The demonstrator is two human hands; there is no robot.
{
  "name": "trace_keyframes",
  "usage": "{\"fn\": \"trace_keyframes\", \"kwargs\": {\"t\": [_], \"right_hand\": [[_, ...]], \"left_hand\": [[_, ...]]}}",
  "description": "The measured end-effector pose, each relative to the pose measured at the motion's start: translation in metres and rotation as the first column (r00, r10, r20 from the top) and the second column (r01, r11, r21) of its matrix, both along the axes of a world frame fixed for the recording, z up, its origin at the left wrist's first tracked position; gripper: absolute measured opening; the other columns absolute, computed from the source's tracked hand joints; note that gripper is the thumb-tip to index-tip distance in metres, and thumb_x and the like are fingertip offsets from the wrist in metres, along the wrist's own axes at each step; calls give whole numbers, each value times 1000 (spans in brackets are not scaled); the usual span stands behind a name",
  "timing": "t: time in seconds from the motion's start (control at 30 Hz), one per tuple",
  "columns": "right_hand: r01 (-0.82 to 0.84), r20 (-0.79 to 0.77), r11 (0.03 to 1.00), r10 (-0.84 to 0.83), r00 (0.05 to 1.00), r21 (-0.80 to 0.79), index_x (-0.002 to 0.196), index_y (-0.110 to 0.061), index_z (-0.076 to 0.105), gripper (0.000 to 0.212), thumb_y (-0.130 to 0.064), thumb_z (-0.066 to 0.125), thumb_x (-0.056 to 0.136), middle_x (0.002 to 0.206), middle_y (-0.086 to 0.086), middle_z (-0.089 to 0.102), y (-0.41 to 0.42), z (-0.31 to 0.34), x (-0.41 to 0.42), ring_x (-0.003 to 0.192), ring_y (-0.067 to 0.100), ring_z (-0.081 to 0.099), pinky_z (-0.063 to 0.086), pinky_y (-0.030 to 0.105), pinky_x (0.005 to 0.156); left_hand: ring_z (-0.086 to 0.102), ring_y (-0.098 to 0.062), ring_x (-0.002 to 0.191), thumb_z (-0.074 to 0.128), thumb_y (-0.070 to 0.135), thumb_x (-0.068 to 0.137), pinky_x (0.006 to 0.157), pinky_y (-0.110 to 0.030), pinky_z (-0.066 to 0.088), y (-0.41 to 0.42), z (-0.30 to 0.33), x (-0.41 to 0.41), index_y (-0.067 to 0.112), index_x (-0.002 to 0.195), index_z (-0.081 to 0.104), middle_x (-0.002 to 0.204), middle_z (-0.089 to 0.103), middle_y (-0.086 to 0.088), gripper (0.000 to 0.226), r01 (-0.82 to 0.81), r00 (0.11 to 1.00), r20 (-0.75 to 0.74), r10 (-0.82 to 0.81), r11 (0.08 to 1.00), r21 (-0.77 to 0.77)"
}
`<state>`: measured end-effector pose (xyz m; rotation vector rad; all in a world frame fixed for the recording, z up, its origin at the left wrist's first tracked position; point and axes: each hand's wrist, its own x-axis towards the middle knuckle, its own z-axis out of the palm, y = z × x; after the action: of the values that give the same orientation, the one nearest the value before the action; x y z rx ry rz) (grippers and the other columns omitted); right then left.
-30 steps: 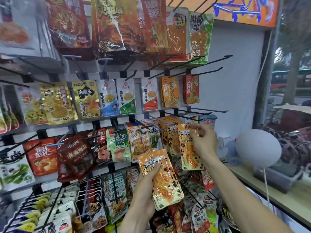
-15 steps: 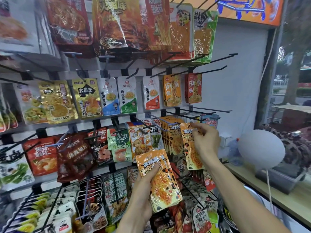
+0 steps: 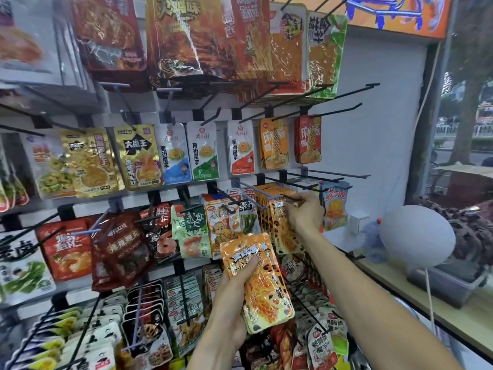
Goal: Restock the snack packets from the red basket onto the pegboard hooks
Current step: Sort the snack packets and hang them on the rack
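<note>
My left hand [image 3: 234,297] grips a stack of orange snack packets [image 3: 260,284] in front of the lower rows of the pegboard. My right hand [image 3: 302,212] pinches the top of one orange packet [image 3: 282,225] at the tip of a black hook [image 3: 289,197] in the third row, where more packets of the same kind [image 3: 262,206] hang behind it. The red basket is out of view.
Rows of hanging snack packets cover the pegboard [image 3: 378,145]. Bare black hooks [image 3: 333,174] jut out to the right above my right hand. A blue-and-yellow packet [image 3: 334,206] hangs right of it. A white round lamp [image 3: 417,236] stands on a wooden ledge [image 3: 453,319] at the right.
My right hand has lifted the single orange packet up to the hook's tip. My left hand with the stack has barely moved.
</note>
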<state>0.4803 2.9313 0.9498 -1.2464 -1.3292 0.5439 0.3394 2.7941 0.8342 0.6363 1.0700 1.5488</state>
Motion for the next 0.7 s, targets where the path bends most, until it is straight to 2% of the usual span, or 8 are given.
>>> {"fn": "trace_keyframes", "kwargs": {"t": [0.13, 0.2, 0.27, 0.37, 0.43, 0.53, 0.63, 0.7], "right_hand": [[46, 35, 998, -45, 998, -37, 116, -19, 78, 24, -25, 77, 92, 112, 0, 78, -23, -7, 3, 94, 17, 70, 46, 26, 77], [114, 30, 993, -114, 993, 9, 111, -25, 78, 19, -34, 74, 94, 105, -5, 78, -56, -22, 12, 77, 6, 64, 44, 24, 67], [9, -22, 999, -8, 1000, 40, 99, -28, 77, 20, -46, 76, 91, 92, -12, 75, -91, -34, 16, 79, 2, 65, 46, 21, 65], [-340, -171, 923, 312, 935, -179, 98, -25, 73, 38, -50, 89, 73, 90, -8, 76, -117, -36, 13, 86, 7, 71, 55, 26, 75], [-456, -268, 846, 388, 882, -275, 97, -17, 73, 36, -32, 93, 71, 89, -1, 78, -119, -33, 14, 80, 11, 73, 53, 20, 63], [-508, -364, 822, 405, 839, -258, 97, -8, 76, 26, -12, 90, 76, 82, 2, 80, -114, -36, 21, 69, 13, 76, 53, 19, 52], [-500, -394, 838, 392, 831, -221, 101, -8, 77, 20, -10, 84, 83, 85, 2, 81, -109, -43, 26, 75, 15, 78, 57, 23, 59], [-517, -400, 832, 412, 819, -202, 105, -10, 78, 17, -11, 81, 88, 92, 5, 81, -106, -46, 28, 83, 21, 78, 60, 31, 70]], "left_hand": [[63, -36, 132, 108, 52, 43, 114, -63, 43, -8, 8, 0, 41, 159, 29, 145, 64, -11, 140, -22, 1000, -1, 22, 999, 32], [63, -38, 130, 109, 48, 44, 114, -64, 44, -10, 9, 1, 42, 161, 20, 144, 65, -13, 147, -27, 1000, 16, 26, 999, 44], [64, -37, 130, 109, 48, 43, 113, -64, 44, -14, 14, 7, 40, 161, 22, 143, 66, -13, 146, -20, 1000, -15, 20, 998, 51], [73, -37, 114, 104, 36, 57, 105, -63, 53, -21, 21, 17, 22, 144, 51, 121, 77, -12, 103, 20, 998, -66, -16, 998, 66], [75, -38, 108, 101, 29, 61, 100, -63, 56, -23, 23, 24, 23, 134, 58, 115, 79, -12, 85, 29, 997, -66, -26, 998, 49], [72, -38, 116, 107, 43, 53, 105, -62, 53, -24, 26, 29, 31, 141, 52, 123, 77, -9, 104, 6, 999, -47, -6, 1000, 10], [75, -37, 110, 91, 31, 80, 102, -60, 56, -26, 29, 28, 23, 136, 61, 118, 78, -12, 64, 31, 999, 10, -31, 999, 33], [77, -35, 107, 83, 25, 88, 100, -56, 58, -29, 33, 27, 20, 135, 63, 116, 79, -13, 51, 43, 998, 45, -45, 998, 46]]}}
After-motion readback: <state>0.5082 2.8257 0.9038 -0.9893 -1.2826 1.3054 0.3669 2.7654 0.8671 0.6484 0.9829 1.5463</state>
